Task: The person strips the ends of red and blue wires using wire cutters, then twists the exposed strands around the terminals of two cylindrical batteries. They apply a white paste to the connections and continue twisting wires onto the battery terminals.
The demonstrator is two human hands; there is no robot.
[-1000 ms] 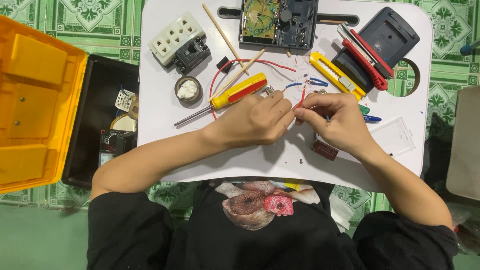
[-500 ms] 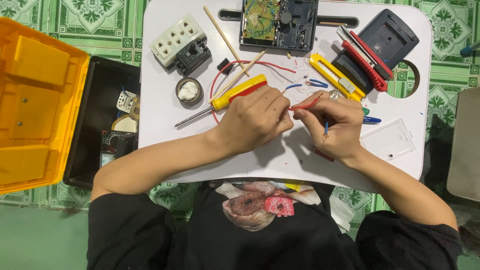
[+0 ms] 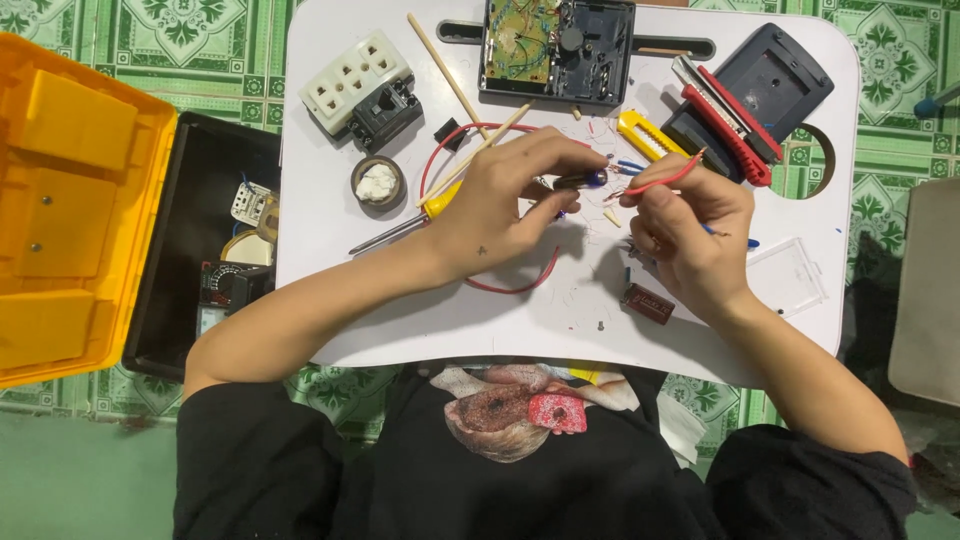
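Tiny wire work over the white lap table [image 3: 400, 330]

Left hand [image 3: 500, 215] pinches a small dark, purple-tipped part [image 3: 583, 180], right hand [image 3: 690, 240] pinches a thin red wire [image 3: 668, 181], both held just above the table's middle. The wire looks light and floppy, so I'd grip it close to the tip; that part seems small and easy to drop.

Bright, even overhead light — sharp, soft shadows
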